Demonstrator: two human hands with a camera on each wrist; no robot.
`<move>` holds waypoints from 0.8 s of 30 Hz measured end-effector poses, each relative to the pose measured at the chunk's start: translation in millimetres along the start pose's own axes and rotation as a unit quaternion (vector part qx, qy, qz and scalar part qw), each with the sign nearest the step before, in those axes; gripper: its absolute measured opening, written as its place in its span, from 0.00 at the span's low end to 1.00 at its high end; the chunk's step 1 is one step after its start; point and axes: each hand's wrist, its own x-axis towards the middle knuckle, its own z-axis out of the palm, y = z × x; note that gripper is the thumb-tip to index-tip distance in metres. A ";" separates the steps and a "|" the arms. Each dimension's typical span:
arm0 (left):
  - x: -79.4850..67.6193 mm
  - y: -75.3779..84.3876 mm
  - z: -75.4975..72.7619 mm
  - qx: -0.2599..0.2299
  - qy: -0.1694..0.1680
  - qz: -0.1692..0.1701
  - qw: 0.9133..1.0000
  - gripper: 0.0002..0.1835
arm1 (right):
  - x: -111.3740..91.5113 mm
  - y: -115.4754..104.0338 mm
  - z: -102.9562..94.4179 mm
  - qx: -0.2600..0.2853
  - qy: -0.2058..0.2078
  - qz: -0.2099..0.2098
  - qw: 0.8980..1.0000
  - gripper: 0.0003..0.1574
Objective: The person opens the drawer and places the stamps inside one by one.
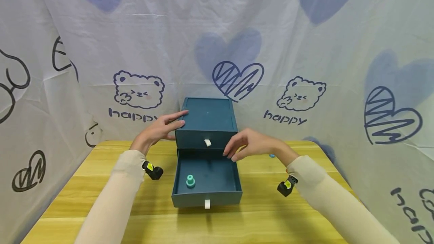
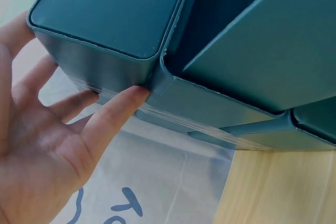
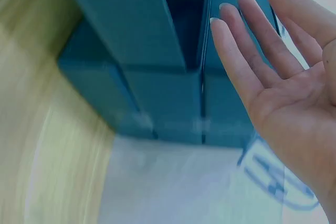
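Observation:
A dark teal drawer cabinet (image 1: 208, 114) stands on the table with one drawer (image 1: 217, 178) pulled out below the top one. Inside that drawer, toward its front left, sits a small turquoise stepped piece (image 1: 190, 181) with a wide base and narrower top. My left hand (image 1: 161, 129) rests on the cabinet's left side, fingers spread; in the left wrist view its fingertips touch the wall of the cabinet (image 2: 100, 51). Above the back right of the pulled-out drawer, my right hand (image 1: 249, 144) hovers with loosely bent fingers and nothing in them.
White pull tabs mark the top drawer (image 1: 208, 142) and the pulled-out one (image 1: 207, 204). A small blue thing (image 1: 272, 156) lies on the wooden table (image 1: 84, 191), partly hidden behind the right wrist. A printed cloth (image 1: 162, 48) hangs behind and at both sides.

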 end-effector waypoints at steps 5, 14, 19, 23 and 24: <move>-0.5 0.4 -0.2 -0.002 0.001 -0.002 1.000 0.33 | -23.3 20.5 -15.4 0.004 0.040 0.026 0.999 0.19; 0.2 0.3 0.8 -0.001 0.004 -0.005 1.000 0.33 | -65.4 59.2 -34.3 -0.003 0.098 0.080 0.992 0.20; 1.3 0.5 2.0 0.007 0.010 -0.012 1.000 0.34 | -94.0 80.3 -41.6 0.022 0.119 0.106 0.987 0.22; 0.9 0.6 1.2 0.009 0.015 -0.012 1.000 0.33 | -114.4 93.3 -44.9 0.014 0.135 0.130 0.982 0.22; 0.7 0.4 0.9 0.009 0.013 -0.011 1.000 0.33 | -119.2 96.3 -45.2 0.007 0.140 0.137 0.981 0.21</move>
